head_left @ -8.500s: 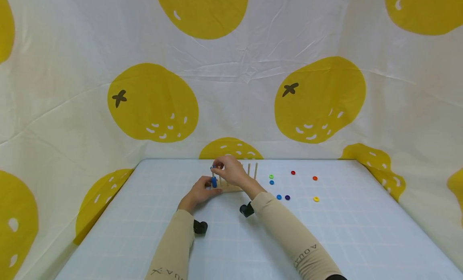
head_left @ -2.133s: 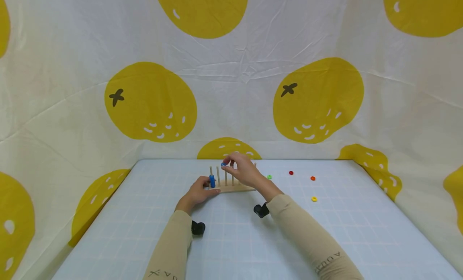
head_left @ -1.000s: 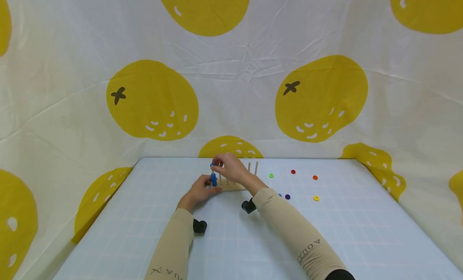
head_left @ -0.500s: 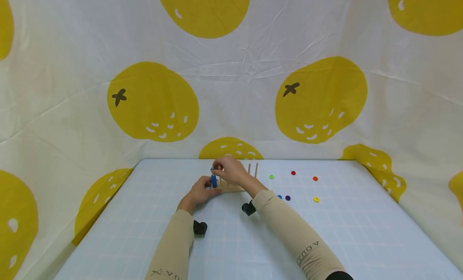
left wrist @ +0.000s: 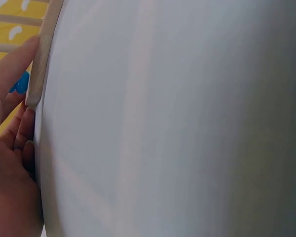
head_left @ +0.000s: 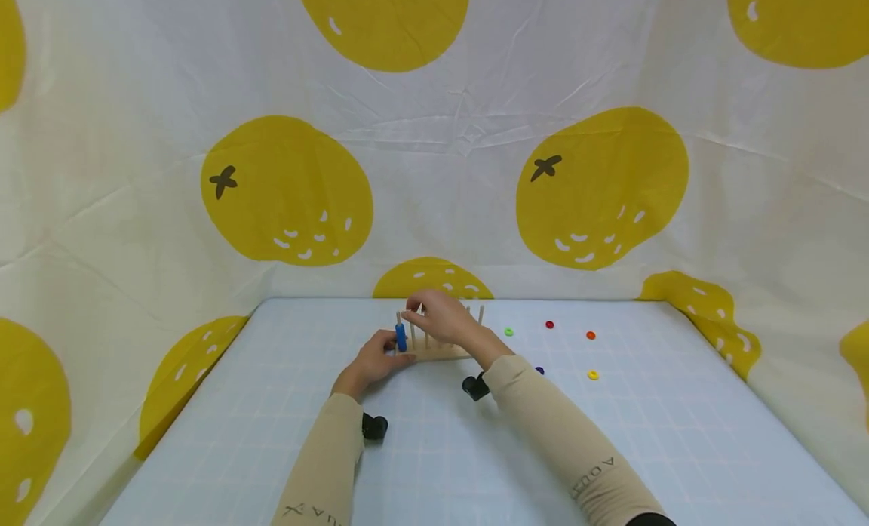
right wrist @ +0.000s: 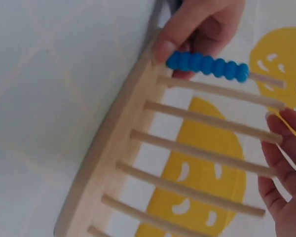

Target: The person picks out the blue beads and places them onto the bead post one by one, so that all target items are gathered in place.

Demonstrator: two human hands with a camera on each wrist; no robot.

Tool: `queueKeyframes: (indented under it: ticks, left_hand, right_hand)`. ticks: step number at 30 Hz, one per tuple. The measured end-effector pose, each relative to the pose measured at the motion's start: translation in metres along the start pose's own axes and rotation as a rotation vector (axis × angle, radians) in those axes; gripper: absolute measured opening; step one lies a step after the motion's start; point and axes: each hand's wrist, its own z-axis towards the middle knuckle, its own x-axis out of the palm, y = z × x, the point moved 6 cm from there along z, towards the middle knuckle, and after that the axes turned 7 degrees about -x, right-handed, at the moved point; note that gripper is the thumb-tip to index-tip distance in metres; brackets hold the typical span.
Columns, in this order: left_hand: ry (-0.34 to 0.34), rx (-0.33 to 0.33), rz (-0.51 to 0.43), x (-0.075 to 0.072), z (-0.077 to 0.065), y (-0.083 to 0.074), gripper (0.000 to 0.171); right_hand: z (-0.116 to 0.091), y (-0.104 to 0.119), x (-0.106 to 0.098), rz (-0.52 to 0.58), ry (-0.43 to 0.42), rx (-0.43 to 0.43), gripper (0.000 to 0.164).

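A wooden peg rack stands on the table, its thin upright pegs in a row. Several blue rings are stacked on the leftmost peg, whose bare tip sticks out above them. My left hand grips the rack's left end, with the thumb along the front of the base and the other fingers behind. My right hand is over the peg tops just right of the stack. In the right wrist view its fingers are loosely bent beside the peg ends, with no ring showing between them.
Loose rings lie right of the rack: green, dark red, orange, yellow and a purple one partly hidden by the right wrist's camera. A patterned cloth hangs behind the table.
The right hand fetched a blue ring from the table, lowered it onto the leftmost peg and let go, then shifted slightly right. The blue stack is taller. The left hand stayed on the rack.
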Motion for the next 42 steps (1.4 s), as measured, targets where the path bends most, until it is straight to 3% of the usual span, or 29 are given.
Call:
queueKeyframes:
  ticks: [9,14,20,32,42]
  left_hand:
    - [0.005,-0.017,-0.01,-0.003,-0.002,-0.002,0.047]
    - [0.002,-0.028,-0.005,-0.002,-0.001,-0.001,0.05]
    - [0.016,-0.046,-0.006,0.001,-0.001,0.002,0.055]
    - [0.017,-0.062,-0.001,0.001,-0.001,0.003,0.06]
    - [0.018,-0.049,-0.007,0.001,0.001,0.002,0.055]
  right_hand:
    - [-0.027,-0.019,-0.038,0.11,-0.05,0.015,0.022]
    - [-0.046,-0.034,-0.059,0.109,-0.097,0.01,0.02]
    - [-0.078,-0.052,-0.073,0.085,-0.099,0.073,0.018]
    - [-0.132,-0.088,-0.079,0.053,-0.08,0.184,0.017]
    - [-0.161,-0.108,-0.067,0.074,-0.01,0.255,0.027]
